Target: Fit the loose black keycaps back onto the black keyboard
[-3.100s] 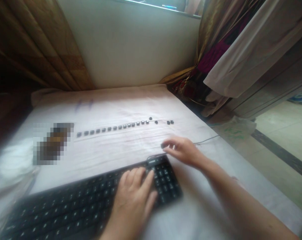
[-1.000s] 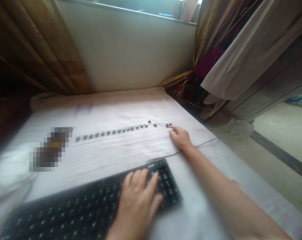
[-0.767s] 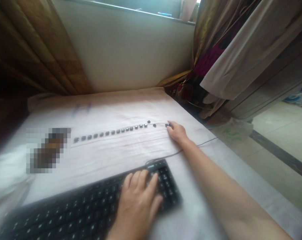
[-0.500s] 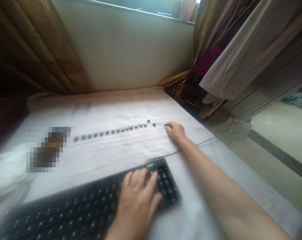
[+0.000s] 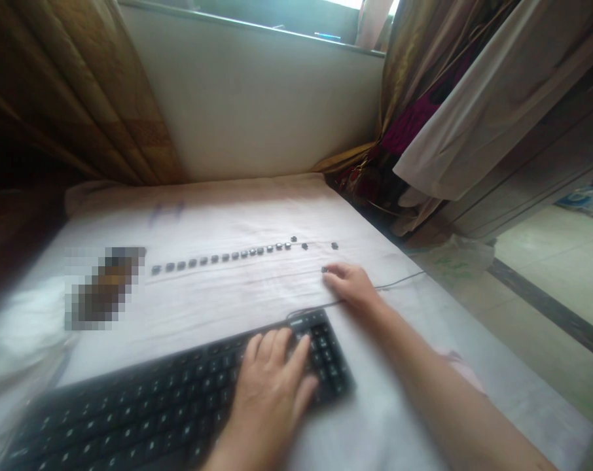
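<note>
A black keyboard (image 5: 169, 399) lies across the near part of a cloth-covered table (image 5: 237, 216). My left hand (image 5: 271, 389) rests flat on its right half, fingers stretched over the keys. Beyond it, my right hand (image 5: 350, 284) hovers low over the cloth, fingertips pinched on a small black keycap (image 5: 324, 269). A row of several loose keycaps (image 5: 218, 258) lines the cloth farther back. Three single keycaps lie at the row's right end, the outermost (image 5: 334, 246) just behind my right hand.
The keyboard's thin cable (image 5: 399, 281) runs right across the cloth to the table edge. A blurred brown object (image 5: 105, 288) lies at the left. Curtains (image 5: 71, 98) and hanging clothes (image 5: 453, 111) flank a white wall. Tiled floor (image 5: 546, 261) lies right of the table.
My right hand reached to the keycaps at the row's right end, pinched one, and has drawn back toward the keyboard with it. One keycap stays there. My left hand has not moved.
</note>
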`<move>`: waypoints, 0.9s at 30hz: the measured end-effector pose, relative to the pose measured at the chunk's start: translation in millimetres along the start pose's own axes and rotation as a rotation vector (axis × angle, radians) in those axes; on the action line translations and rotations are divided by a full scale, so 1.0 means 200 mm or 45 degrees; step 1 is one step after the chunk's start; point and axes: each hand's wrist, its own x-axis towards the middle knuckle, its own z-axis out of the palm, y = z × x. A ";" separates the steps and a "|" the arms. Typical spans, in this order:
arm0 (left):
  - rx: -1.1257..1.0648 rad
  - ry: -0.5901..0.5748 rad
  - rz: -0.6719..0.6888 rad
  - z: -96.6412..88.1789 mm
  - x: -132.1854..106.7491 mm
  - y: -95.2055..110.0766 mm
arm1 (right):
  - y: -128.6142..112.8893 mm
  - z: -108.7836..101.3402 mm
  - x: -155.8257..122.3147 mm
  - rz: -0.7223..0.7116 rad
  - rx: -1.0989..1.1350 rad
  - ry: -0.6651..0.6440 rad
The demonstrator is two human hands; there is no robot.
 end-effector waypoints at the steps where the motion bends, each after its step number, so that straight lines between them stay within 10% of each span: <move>1: 0.002 -0.008 0.000 0.00 0.00 0.00 | 0.00 -0.02 -0.08 -0.031 0.030 -0.036; 8: -0.010 -0.057 -0.047 0.01 0.00 0.02 | -0.04 -0.08 -0.41 -0.503 0.141 -0.309; 27: -0.082 -0.081 -0.030 0.02 0.04 0.07 | -0.06 -0.02 -0.43 -0.624 -0.024 -0.242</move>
